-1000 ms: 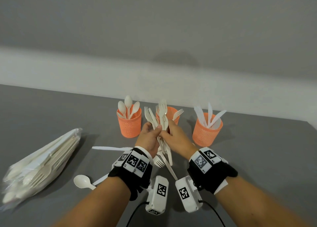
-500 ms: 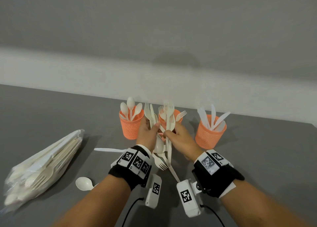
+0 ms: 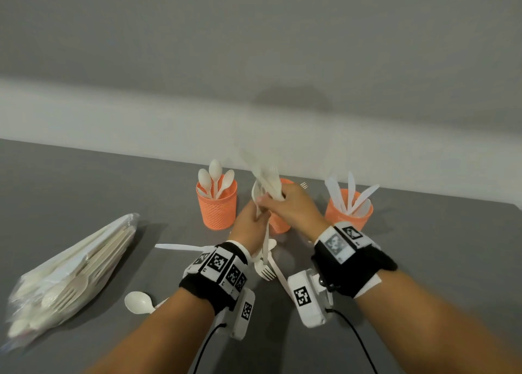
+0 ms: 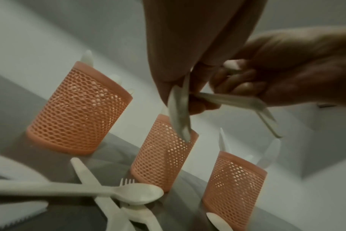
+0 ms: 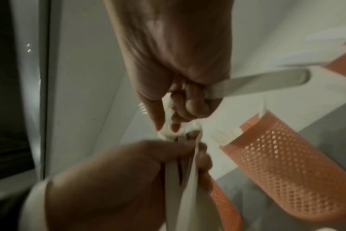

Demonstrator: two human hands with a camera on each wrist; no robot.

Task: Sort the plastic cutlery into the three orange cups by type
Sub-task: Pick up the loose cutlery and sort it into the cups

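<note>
Head view: right hand (image 3: pixel 293 207) is curled round a bunch of forks (image 3: pixel 269 183), tines tilted up toward the worktop's far edge, right above the middle cup (image 3: pixel 278 224).
Head view, left: left hand (image 3: pixel 250 228) grips a second bundle (image 3: pixel 265 246), long axis near upright, handles hanging down toward the near edge.
Head view, cups: spoon cup (image 3: pixel 217 208) stands to the left, knife cup (image 3: pixel 348 214) to the right, both near the far edge; loose pieces (image 3: pixel 265 272) lie on the worktop (image 3: pixel 423 260).
Left wrist view: left fingers (image 4: pixel 168 87) pinch white handles just over the middle cup's rim.
Right wrist view: right fingers (image 5: pixel 190 109) are closed on handles poking out sideways.
Judgement: the right hand is nearer the middle cup; its forks need tipping handle-down.
</note>
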